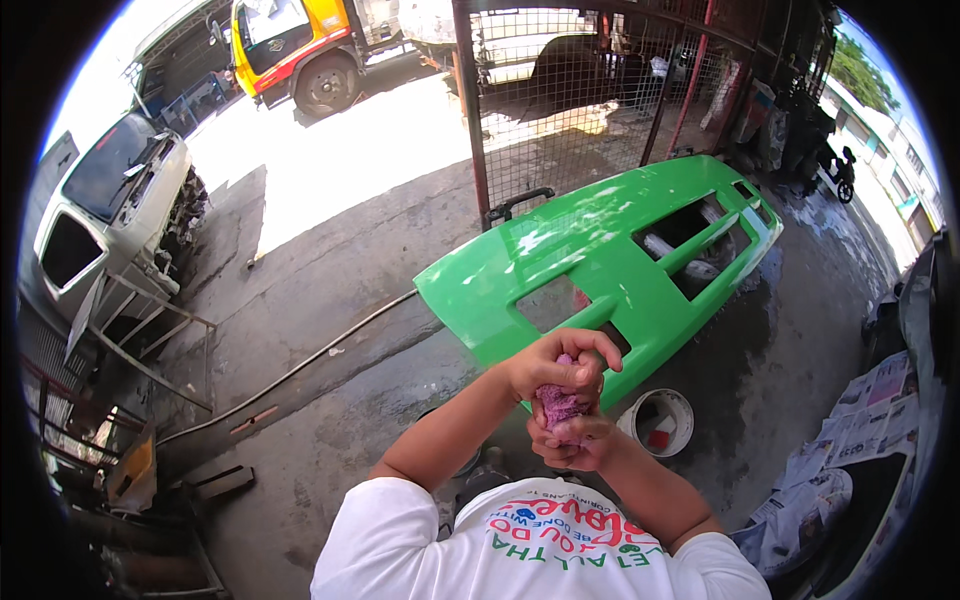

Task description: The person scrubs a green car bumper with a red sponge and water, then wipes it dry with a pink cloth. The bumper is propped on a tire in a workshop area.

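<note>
A bunched pink-purple cloth is squeezed between my two hands, close in front of my chest. My left hand wraps the upper end of it, one finger sticking outward. Around its lower end my right hand is closed. Just beyond them lies a large glossy green vehicle bumper panel with several rectangular cutouts. Beside my right hand stands a white bucket, with a red piece and some liquid inside. A dark container behind my left forearm is mostly hidden.
A hose runs over the wet concrete floor to the panel. Behind the panel rises a wire mesh gate. At left are a damaged white vehicle and a metal frame. Newspaper-covered parts stand at right; a yellow truck is farther off.
</note>
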Action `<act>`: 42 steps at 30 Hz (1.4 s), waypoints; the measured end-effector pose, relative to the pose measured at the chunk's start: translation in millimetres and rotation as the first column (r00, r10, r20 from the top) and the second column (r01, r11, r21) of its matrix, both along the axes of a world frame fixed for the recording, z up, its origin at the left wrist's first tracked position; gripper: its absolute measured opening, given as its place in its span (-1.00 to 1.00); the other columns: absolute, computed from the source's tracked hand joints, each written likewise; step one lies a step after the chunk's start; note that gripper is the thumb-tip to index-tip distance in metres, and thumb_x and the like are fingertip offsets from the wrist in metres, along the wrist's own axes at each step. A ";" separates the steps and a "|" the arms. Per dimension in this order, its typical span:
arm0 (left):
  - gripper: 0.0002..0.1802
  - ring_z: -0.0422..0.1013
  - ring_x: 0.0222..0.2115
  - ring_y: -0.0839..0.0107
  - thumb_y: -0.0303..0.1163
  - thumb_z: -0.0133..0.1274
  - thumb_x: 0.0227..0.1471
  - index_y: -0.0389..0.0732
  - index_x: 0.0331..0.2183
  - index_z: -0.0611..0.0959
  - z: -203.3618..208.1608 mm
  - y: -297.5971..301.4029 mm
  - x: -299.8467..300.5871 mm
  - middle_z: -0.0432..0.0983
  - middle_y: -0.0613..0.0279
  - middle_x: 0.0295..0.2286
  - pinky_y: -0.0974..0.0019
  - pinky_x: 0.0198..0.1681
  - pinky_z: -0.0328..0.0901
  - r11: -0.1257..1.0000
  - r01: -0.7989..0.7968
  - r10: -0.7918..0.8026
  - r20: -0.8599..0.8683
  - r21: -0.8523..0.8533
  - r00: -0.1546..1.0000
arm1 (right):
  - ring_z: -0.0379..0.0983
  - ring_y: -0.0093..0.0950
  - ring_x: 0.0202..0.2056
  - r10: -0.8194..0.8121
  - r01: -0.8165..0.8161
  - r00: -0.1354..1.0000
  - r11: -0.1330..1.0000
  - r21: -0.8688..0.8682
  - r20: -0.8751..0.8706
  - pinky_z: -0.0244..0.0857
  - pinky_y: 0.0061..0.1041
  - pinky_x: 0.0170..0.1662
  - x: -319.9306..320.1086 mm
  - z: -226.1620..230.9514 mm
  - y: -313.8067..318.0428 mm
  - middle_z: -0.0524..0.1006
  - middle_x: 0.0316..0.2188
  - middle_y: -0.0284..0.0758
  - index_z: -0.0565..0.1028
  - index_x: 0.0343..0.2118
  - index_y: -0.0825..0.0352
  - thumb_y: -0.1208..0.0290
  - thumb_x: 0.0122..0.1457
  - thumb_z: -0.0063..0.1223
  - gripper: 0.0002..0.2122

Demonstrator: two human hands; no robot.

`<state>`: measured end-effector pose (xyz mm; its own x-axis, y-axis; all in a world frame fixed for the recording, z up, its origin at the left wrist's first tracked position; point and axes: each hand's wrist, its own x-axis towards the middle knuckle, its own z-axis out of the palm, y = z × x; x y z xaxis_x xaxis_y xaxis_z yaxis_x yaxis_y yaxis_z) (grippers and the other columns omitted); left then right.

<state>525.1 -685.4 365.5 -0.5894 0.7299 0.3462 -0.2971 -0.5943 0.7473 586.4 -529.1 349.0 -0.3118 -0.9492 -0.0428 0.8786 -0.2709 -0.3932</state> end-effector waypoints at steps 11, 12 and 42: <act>-0.64 0.27 -0.67 0.63 -0.43 -0.04 0.37 -0.25 0.14 0.56 -164.0 -214.1 126.3 0.35 0.42 -0.65 0.41 -0.56 0.28 0.174 -0.634 0.942 -0.061 -0.753 0.331 | 0.33 -0.59 -0.66 0.436 0.064 0.768 0.675 0.735 -0.468 0.11 -0.50 -0.63 30.4 -172.6 -250.9 0.42 -0.62 -0.47 0.44 -0.36 0.14 0.33 0.03 0.39 -0.74; -0.66 0.27 -0.68 0.62 -0.44 -0.05 0.37 -0.27 0.11 0.58 -180.4 -229.3 133.1 0.35 0.42 -0.65 0.41 -0.57 0.28 0.092 -0.655 0.969 -0.084 -0.750 0.233 | 0.43 -0.52 -0.63 0.515 0.110 0.681 0.631 0.768 -0.520 0.22 -0.45 -0.60 32.5 -187.4 -273.1 0.49 -0.59 -0.42 0.48 -0.35 0.17 0.28 0.02 0.40 -0.74; -0.43 0.57 -0.22 0.29 -0.47 0.30 0.03 -0.29 0.07 0.49 -185.4 -234.6 30.9 0.56 0.11 -0.12 0.19 -0.12 0.53 0.281 -0.608 0.870 -0.071 -0.742 0.488 | 0.62 -0.45 -0.29 0.184 0.969 0.017 0.239 0.061 -0.983 0.49 -0.49 -0.30 -103.8 -217.3 -198.2 0.61 -0.17 -0.31 0.56 -0.07 0.37 0.26 0.32 0.17 -0.73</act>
<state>556.0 -920.0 180.1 -0.9484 -0.1674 -0.2692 -0.2511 -0.1217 0.9603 482.5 -727.3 131.7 -0.9358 -0.2429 0.2556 -0.3442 0.4719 -0.8117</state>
